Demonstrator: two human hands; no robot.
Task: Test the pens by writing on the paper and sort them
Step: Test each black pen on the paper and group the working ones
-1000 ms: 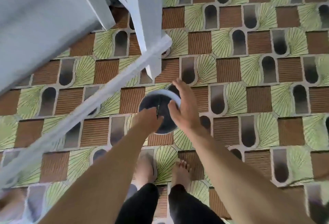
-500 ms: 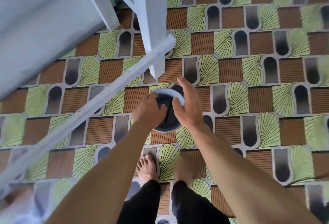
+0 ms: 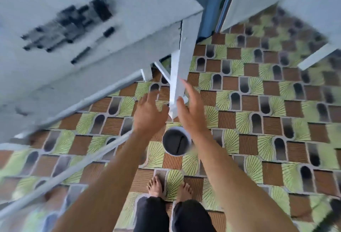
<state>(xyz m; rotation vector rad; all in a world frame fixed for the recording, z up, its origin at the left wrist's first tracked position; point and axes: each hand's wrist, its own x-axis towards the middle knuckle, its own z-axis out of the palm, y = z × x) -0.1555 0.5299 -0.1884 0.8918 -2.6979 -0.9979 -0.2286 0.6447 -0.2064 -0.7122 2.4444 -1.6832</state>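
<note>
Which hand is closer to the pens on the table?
Left. The left hand is below and right of the pens; the right hand is farther right, beside the table leg.

On table [image 3: 140, 10], upper left: pens [image 3: 73, 27]. On floor [image 3: 258, 121] below, btwn forearms [image 3: 110, 167], ahead of feet [image 3: 156, 185]: cup [image 3: 176, 142]; table leg [image 3: 180, 76] beyond it

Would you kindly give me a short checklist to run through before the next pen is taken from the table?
1. Left hand free, fingers spread: ok.
2. Right hand free, fingers straight: ok.
3. Cup upright on the floor, apart from both hands: ok.
4. Pens lying on the table: ok, though blurred.
5. Writing paper in view: cannot tell, too blurred.
6. Bare feet apart from the cup: ok.
</note>
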